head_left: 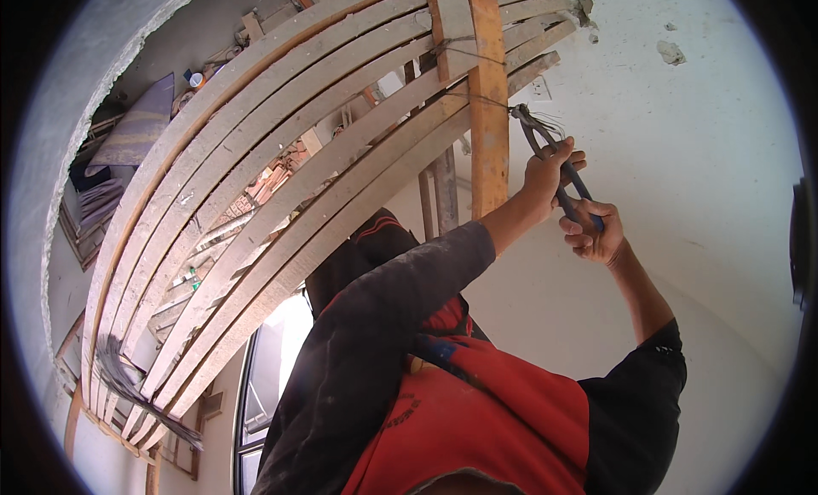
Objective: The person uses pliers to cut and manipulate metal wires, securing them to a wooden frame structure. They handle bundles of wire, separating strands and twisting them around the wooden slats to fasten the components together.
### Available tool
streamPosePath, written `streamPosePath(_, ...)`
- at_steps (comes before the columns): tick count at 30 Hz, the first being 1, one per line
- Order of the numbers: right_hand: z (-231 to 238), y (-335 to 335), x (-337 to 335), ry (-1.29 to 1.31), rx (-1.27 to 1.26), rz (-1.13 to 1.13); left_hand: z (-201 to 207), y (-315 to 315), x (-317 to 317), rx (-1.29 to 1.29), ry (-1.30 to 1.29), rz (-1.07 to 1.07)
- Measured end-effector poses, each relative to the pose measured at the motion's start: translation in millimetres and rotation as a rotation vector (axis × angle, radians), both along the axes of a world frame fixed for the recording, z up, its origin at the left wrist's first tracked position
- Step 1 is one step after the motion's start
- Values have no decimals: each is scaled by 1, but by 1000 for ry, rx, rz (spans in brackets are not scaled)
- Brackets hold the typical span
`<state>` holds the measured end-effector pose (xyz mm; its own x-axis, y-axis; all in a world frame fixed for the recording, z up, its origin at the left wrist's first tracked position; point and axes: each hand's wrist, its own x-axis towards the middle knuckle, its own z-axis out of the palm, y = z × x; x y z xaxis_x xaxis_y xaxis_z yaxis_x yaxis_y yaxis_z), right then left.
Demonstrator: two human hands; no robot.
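A pair of long-handled pincers reaches up to a dark tie wire wrapped around an upright timber. Its jaws are at the wire's loose ends, beside the timber's right edge; the exact bite is too small to tell. My left hand is closed around one handle. Lower and to the right, my right hand grips the end of the other handle, which has dark blue covering.
Curved wooden slats run in a row from upper right to lower left. A bundle of dark wires lies across their lower left end. A white wall with chipped spots stands to the right. Bricks show through the gaps.
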<state>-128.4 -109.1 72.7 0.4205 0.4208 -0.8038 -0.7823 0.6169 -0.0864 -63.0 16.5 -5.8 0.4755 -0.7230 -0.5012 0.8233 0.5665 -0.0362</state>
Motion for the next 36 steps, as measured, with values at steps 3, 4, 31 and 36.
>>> streamPosePath(3, 10, 9, -2, -73, -286, 188, 6, 7, 0, -27, 63, -83)
streamPosePath(4, 19, 15, 5, -84, -506, 259, 8, 4, 1, -35, 98, 16)
streamPosePath(31, 12, 5, 10, -179, -638, 390, 9, -2, -8, 340, -100, -72)
streamPosePath(36, 38, 41, 27, -495, -1572, 1276, 9, -26, -4, 519, -99, -69)
